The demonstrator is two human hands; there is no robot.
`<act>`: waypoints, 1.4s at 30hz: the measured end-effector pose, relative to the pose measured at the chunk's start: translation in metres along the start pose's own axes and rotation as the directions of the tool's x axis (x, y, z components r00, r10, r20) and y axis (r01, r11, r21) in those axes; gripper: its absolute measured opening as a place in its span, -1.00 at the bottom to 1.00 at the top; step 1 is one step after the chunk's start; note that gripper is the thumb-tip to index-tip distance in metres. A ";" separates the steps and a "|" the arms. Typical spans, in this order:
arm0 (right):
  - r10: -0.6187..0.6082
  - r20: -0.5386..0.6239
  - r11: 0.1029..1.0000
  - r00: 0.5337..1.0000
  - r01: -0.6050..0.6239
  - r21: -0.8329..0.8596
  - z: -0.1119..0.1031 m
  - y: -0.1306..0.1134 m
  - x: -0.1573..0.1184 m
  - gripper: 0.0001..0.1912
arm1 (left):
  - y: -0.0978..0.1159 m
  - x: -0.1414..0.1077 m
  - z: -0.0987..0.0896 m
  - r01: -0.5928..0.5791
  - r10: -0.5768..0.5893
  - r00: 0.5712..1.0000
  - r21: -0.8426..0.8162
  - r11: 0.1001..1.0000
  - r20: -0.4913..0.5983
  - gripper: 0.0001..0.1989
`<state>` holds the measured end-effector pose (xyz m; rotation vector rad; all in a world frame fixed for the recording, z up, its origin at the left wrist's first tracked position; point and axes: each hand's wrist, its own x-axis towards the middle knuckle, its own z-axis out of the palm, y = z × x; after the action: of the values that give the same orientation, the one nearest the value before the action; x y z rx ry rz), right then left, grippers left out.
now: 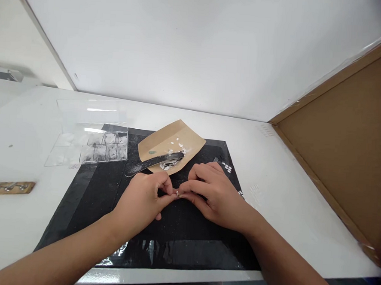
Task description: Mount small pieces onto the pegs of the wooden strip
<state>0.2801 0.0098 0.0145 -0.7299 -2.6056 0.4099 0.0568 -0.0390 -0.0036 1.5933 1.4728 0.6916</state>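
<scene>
Over the black mat (99, 201), my two hands meet fingertip to fingertip. A tiny white piece (177, 193), which looks like a false nail tip, shows where they touch. My left hand (145, 200) is closed, thumb and forefinger pinched at the piece. From the other side my right hand (213, 195) pinches it too, its other fingers curled. The fingers cover most of the piece. Just beyond them a curved, dark nail file (153, 161) lies across a brown paper tray (190, 140) that holds white scraps and clippings.
To the left, a clear compartment box (104, 148) with its lid raised holds small white pieces in bags. A wooden strip with metal fittings (8, 188) lies at far left. Clear sheets of white oval tabs (227, 167) sit beyond my right hand. A brown board (345, 139) stands at right.
</scene>
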 end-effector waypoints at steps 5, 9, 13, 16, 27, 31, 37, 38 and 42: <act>-0.031 -0.001 0.998 1.000 0.031 -0.052 -0.003 -0.001 0.000 -0.83 | 0.000 0.001 0.001 0.011 -0.011 1.000 0.011 1.000 0.006 -0.78; -0.029 -0.008 0.997 1.000 0.029 -0.074 -0.002 0.000 -0.002 -0.82 | 0.001 0.001 0.001 0.036 -0.036 0.999 0.012 0.999 0.008 -0.77; -0.011 -0.034 1.000 0.999 0.011 -0.001 0.000 0.004 -0.003 -0.86 | 0.000 0.000 0.000 0.035 -0.036 0.999 0.006 0.999 0.009 -0.77; 0.019 -0.065 0.997 0.998 -0.014 0.075 0.001 0.009 -0.003 -0.91 | -0.001 0.000 0.000 0.003 -0.003 1.000 0.010 1.000 0.012 -0.77; 0.079 -0.064 0.994 0.995 -0.075 0.074 0.002 0.002 -0.004 -0.87 | 0.000 0.001 0.000 -0.097 0.101 0.995 0.135 0.986 -0.018 -0.86; 0.116 -0.106 0.993 0.988 -0.113 0.032 0.008 -0.008 -0.001 -0.82 | -0.002 0.001 0.000 -0.094 0.098 0.995 0.166 0.982 -0.016 -0.86; 0.169 -0.151 0.985 0.974 -0.174 -0.016 0.013 -0.018 0.004 -0.85 | -0.004 0.003 0.002 -0.109 0.117 0.993 0.204 0.973 -0.026 -0.89; 0.182 -0.154 0.983 0.971 -0.185 -0.011 0.014 -0.020 0.004 -0.86 | -0.004 0.003 0.002 -0.113 0.124 0.992 0.221 0.969 -0.035 -0.89; 0.270 -0.168 0.963 0.948 -0.269 0.028 0.020 -0.027 0.008 -0.87 | -0.002 0.003 0.003 -0.106 0.117 0.993 0.216 0.971 -0.036 -0.90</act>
<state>0.2536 -0.0112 0.0099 -1.0767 -2.3509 0.4127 0.0584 -0.0362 -0.0072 1.8467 1.5439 0.6561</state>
